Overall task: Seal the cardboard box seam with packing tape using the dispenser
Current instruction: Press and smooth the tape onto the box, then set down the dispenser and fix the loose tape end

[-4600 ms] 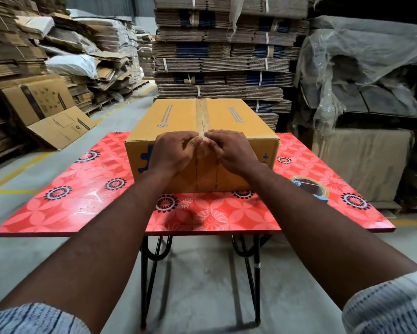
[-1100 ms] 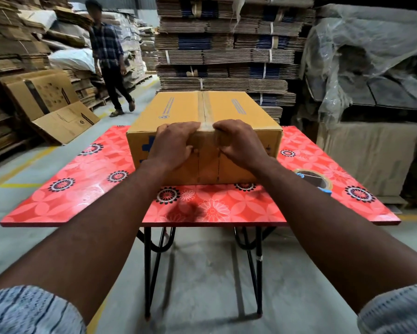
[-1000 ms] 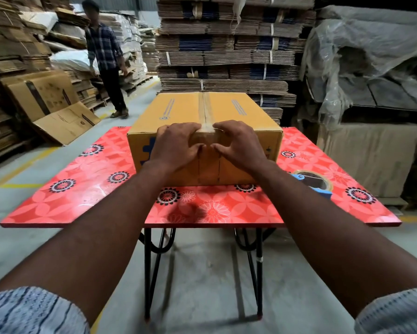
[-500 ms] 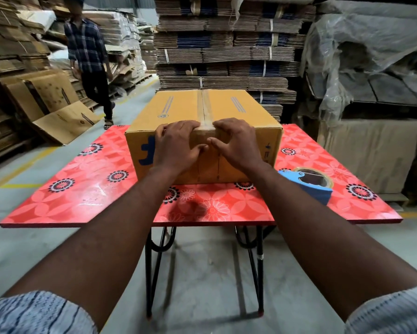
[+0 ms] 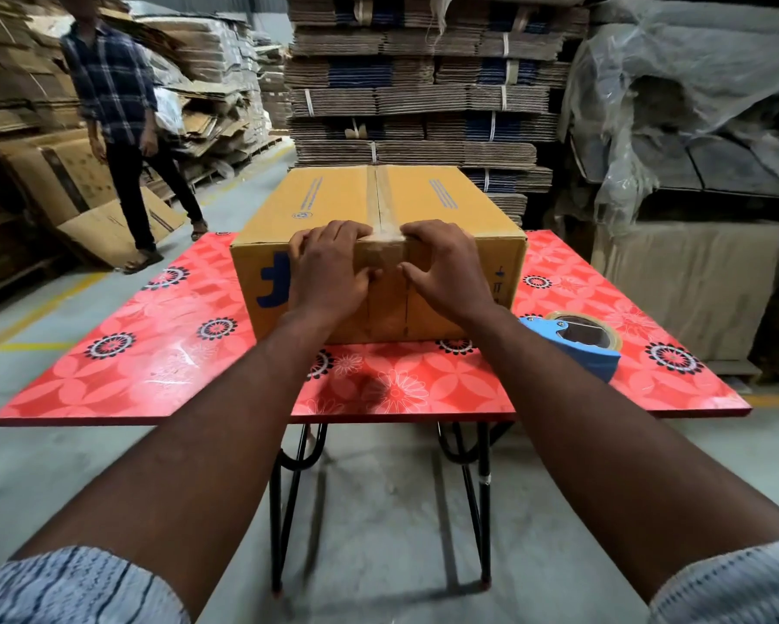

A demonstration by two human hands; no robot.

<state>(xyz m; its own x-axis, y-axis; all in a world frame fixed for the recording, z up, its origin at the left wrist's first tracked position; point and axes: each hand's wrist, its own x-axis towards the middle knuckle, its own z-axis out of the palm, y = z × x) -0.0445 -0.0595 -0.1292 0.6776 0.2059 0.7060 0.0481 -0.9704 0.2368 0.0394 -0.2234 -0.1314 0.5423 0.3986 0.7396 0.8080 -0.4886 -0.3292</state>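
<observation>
Since the earlier frames, the bystander (image 5: pixel 122 128) in a checked shirt has been walking nearer to the table's far left corner, while both hands are staying pressed on the box. That cardboard box (image 5: pixel 378 245) is sitting in the middle of a red flowered table (image 5: pixel 153 367), its top flaps closed and a strip of clear tape (image 5: pixel 378 195) running along the centre seam and folding down over the near edge.

The left hand (image 5: pixel 329 272) is lying flat on the near face of the box, just left of the tape, fingers curling over the top edge and thumb pointing in toward the seam. The right hand (image 5: pixel 446 272) is mirroring it just right of the tape, fingers spread and partly bent, fingertips pressing against the cardboard. Neither hand is gripping anything; both are open and pushing on the box with the taped strip between them.

A blue tape dispenser (image 5: pixel 576 344) with its roll is resting on the table to the right of the box, near its front right corner and partly hidden behind the right forearm, untouched.

Beyond the box, bundled stacks of flattened cardboard (image 5: pixel 423 83) are rising high, and plastic-wrapped pallets (image 5: pixel 694 105) are standing to the right of it.
</observation>
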